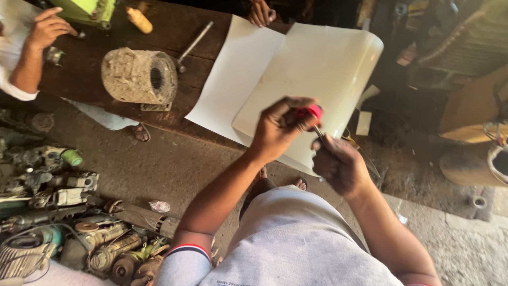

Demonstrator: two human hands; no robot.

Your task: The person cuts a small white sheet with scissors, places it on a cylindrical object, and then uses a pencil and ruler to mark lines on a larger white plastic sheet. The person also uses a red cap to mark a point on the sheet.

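Both hands hide most of the red-handled tool point(308, 112): left hand point(278, 130) grips its handle, right hand point(338, 165) its shaft.

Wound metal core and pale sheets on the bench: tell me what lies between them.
Head view: between the wound metal core and the pale sheets, a long metal rod lies slanted on the dark wooden bench.

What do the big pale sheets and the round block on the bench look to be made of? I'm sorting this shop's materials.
The pale sheets look like thin paper or plastic film, smooth and cream: one edge curls into a roll. The round block looks like stacked metal laminations, dull and grimy, with a hollow bore. The bench seems dark, worn wood.
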